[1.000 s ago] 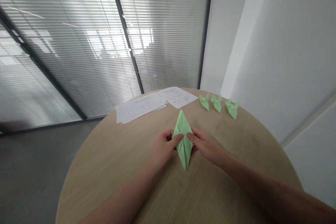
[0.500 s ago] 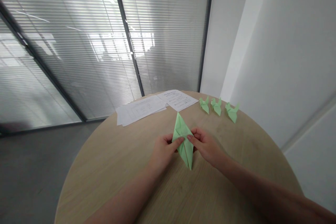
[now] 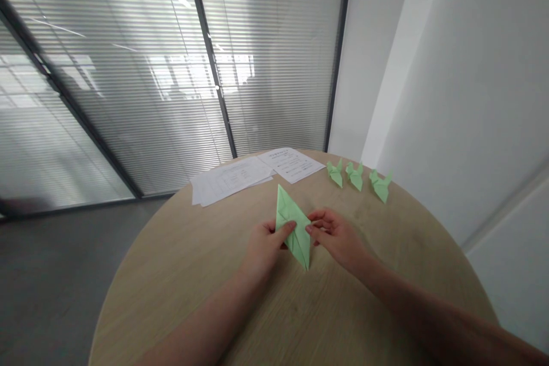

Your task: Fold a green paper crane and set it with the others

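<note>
While the left hand (image 3: pixel 265 245) holds the folded green paper (image 3: pixel 301 233), its thumb pressed across the front and its fingers behind, the right hand (image 3: pixel 341 240) has thumb and forefinger drawn narrow at the paper's right-hand side; whether they pinch it or only touch it, I cannot tell. The paper slants between the 2 hands, well in from the far edge of the table (image 3: pixel 189 280) and about midway between its left and right edges.

To handle this piece well, I would let the left thumb do the clamping, so the layers should not slide apart along the seam. The right fingertips should take only the layer wanted, and line up its edges before creasing. Pressing against the table would likely sharpen the line. The 3 green figures (image 3: pixel 355 177) near the far right edge and the printed sheets (image 3: pixel 238 180) along the far edge lie well apart.
</note>
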`<state>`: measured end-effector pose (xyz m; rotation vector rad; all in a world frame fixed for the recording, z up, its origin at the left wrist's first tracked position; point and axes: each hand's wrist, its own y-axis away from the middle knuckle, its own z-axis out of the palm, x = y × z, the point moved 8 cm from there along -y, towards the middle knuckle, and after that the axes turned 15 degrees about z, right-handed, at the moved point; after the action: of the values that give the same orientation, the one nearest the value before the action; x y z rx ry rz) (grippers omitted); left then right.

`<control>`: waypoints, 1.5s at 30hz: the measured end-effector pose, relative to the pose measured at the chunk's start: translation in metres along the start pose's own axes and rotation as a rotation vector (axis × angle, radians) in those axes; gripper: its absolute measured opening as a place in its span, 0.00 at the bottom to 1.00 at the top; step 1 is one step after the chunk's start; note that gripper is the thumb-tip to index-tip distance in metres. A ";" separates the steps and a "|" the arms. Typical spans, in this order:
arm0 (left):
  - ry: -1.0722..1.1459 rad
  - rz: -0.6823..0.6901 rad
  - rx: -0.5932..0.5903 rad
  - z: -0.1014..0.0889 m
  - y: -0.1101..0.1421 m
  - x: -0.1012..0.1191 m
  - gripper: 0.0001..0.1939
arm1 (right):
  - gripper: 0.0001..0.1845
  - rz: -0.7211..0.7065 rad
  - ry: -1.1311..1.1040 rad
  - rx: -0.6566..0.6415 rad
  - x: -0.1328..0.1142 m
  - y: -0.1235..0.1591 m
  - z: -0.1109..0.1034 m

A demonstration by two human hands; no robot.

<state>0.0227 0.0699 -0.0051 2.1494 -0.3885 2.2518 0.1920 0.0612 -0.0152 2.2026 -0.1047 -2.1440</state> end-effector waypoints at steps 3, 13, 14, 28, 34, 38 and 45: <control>-0.006 0.002 -0.002 0.001 0.000 0.000 0.19 | 0.18 -0.019 0.033 0.017 0.000 0.000 -0.002; 0.031 0.018 -0.049 0.005 0.001 -0.007 0.21 | 0.13 -0.161 0.042 -0.046 -0.020 0.013 0.006; 0.047 0.013 -0.073 0.008 0.001 -0.006 0.21 | 0.13 -0.155 0.039 -0.045 -0.019 0.012 0.006; -0.111 0.240 -0.050 0.006 -0.002 0.011 0.24 | 0.25 0.111 -0.225 -0.054 -0.001 0.008 0.007; -0.269 0.380 -0.014 -0.001 0.000 0.026 0.10 | 0.24 0.096 -0.230 -0.035 -0.003 0.008 0.005; -0.328 0.384 -0.035 0.000 0.001 0.029 0.10 | 0.26 0.083 -0.264 -0.068 -0.007 0.009 0.007; -0.313 0.369 -0.003 -0.002 0.001 0.030 0.10 | 0.23 0.102 -0.222 -0.187 -0.007 0.011 0.018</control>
<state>0.0191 0.0641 0.0242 2.6193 -0.8577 2.0532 0.1743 0.0505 -0.0078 1.8163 -0.0253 -2.2339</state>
